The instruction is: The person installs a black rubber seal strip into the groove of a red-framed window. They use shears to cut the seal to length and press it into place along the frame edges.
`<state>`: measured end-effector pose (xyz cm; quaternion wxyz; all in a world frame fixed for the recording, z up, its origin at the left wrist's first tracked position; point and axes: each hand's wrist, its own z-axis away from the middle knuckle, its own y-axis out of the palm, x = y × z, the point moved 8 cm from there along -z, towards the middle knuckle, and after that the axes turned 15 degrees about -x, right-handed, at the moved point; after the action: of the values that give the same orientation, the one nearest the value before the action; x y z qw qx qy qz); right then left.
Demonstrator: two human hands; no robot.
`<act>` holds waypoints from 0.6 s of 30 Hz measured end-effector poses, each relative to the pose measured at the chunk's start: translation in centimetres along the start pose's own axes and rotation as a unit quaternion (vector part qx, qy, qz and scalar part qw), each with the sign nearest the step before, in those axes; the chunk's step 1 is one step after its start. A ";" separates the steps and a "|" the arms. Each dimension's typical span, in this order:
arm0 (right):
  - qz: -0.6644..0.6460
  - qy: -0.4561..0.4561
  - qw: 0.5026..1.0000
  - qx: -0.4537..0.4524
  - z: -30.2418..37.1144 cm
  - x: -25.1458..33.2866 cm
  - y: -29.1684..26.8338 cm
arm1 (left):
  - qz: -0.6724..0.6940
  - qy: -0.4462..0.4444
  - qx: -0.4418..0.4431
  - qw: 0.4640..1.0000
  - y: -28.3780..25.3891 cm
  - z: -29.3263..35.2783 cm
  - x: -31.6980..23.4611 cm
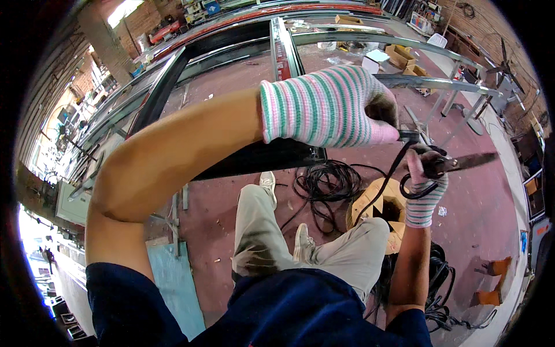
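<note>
My left hand, in a white, pink and green striped glove, reaches across to the right with thumb and fingers pinched on a black rubber strip. The strip runs down from the fingertips toward an open octagonal cardboard box. Just below and to the right, my right hand wears a matching glove and is closed around a pair of scissors. Their black handle loops hang by the fingers, and the blades point right. Whether the right fingers also touch the strip, I cannot tell.
Under the left arm stands a metal frame of black and silver bars. Loops of black strip lie on the reddish floor, with another heap by my right forearm. A light-blue panel is at lower left; cardboard boxes sit behind.
</note>
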<state>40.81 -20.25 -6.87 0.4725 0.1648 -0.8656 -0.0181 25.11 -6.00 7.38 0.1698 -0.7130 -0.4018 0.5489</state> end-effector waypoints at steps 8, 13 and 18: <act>-0.063 -0.003 0.996 0.065 1.4 -0.1 2.4 | -0.036 0.034 -0.005 0.999 0.6 0.8 -1.5; 0.022 -0.059 0.996 0.061 -1.5 -3.7 -1.4 | -0.124 0.112 -0.137 0.976 -3.3 3.2 -1.1; -0.034 0.151 0.985 -0.072 -6.2 -20.1 -11.7 | -0.324 0.152 -0.194 0.913 -6.2 9.0 -0.6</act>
<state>59.09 -24.46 -21.92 0.6077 0.1606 -0.7745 -0.0712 14.41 -4.40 8.92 0.2553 -0.6380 -0.6785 0.2596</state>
